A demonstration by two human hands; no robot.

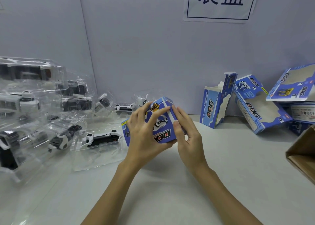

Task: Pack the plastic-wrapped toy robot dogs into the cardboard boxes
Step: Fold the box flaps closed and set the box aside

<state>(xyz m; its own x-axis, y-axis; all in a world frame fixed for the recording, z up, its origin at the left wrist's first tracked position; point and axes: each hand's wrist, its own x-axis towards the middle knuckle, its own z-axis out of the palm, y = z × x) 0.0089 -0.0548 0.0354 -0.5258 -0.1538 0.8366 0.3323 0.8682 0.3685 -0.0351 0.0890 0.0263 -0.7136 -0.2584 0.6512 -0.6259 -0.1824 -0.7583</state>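
A blue cardboard box (162, 122) printed with "DOG" is held above the middle of the worktop (170, 190), between both hands. The left hand (144, 132) is wrapped around its near-left side, fingers curled over the printed face in a firm grip. The right hand (187, 131) is pressed against its right edge, thumb and fingers pinching it. Plastic-wrapped toy robot dogs (100, 138) are piled along the left edge of the worktop. Empty blue boxes (255, 108) are heaped toward the far right corner, and a brown carton (305, 153) is seen at the right edge.
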